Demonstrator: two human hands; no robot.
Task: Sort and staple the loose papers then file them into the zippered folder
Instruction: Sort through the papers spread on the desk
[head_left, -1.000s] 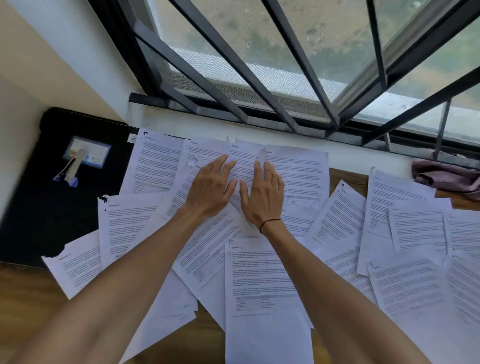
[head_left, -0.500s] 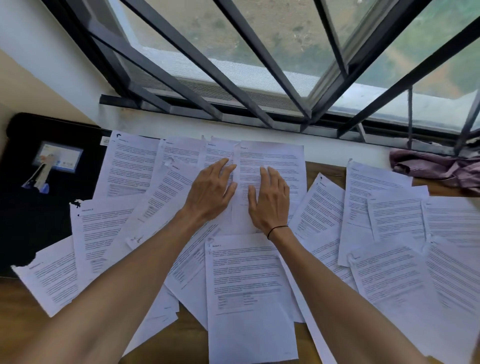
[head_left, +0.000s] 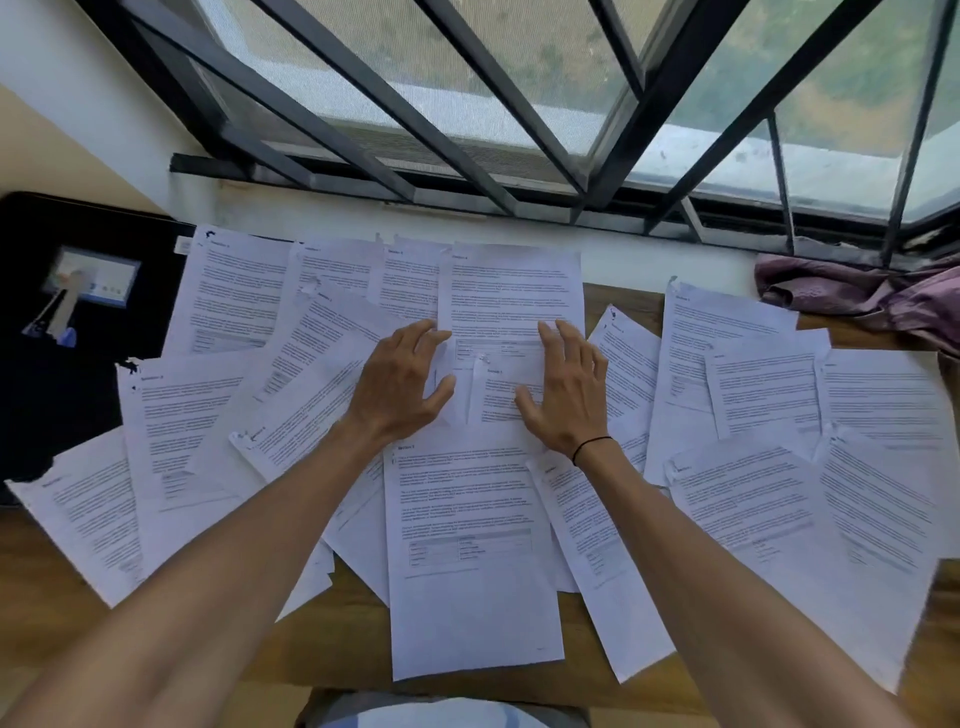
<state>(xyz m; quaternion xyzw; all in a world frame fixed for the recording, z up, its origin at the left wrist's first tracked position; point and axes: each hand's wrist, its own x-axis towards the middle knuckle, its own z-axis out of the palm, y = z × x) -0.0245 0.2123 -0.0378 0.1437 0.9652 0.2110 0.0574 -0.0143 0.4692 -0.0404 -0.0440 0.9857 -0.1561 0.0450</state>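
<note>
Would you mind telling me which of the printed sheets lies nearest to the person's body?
It is the upright sheet between the forearms, below both hands. Its blank lower edge reaches closer to the table's near edge than any other sheet's.

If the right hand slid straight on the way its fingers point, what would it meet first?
Probably the upright white printed sheet its fingertips already touch; beyond that, the white window sill and dark metal window frame.

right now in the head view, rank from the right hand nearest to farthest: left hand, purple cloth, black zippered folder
From the right hand:
1. left hand, just beside it on the papers
2. purple cloth, far right by the window
3. black zippered folder, far left edge
</note>
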